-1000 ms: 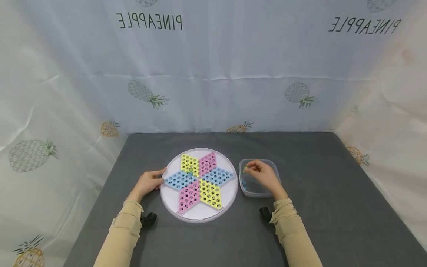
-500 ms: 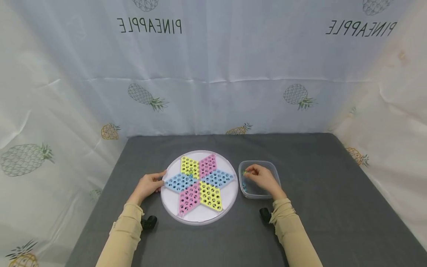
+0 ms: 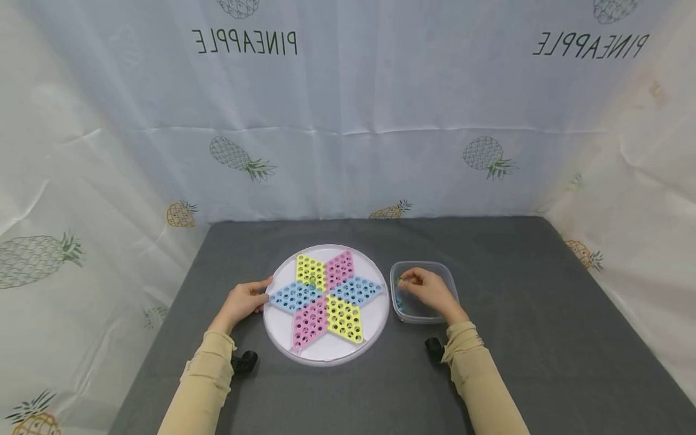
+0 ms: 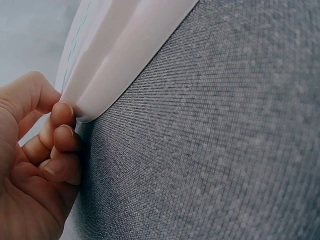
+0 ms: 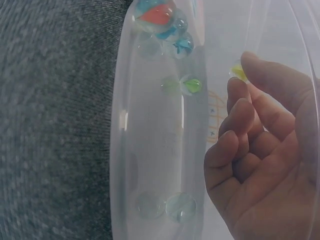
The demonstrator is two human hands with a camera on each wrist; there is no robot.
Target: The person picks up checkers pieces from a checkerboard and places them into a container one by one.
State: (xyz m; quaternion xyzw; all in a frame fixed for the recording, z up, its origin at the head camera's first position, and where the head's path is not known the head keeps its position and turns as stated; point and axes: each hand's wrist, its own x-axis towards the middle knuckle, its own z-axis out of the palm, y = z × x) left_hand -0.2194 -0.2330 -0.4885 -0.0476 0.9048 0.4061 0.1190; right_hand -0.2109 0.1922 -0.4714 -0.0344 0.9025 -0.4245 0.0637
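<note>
Left hand (image 4: 37,150) pinches the board (image 3: 311,323) by its rim, nearer the bench's (image 3: 522,362) left edge than its right; right hand (image 5: 270,155) pinches a yellow marble (image 5: 238,73), just a speck in head view, at the tub (image 3: 418,319), where only right wrist view shows a clear marble (image 5: 181,207).

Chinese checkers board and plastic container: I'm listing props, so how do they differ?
The Chinese checkers board is round; the plastic container is squarish. The board is white with a coloured star; the container is see-through. The board looks wider than the container. Both sit on the grey tabletop.
</note>
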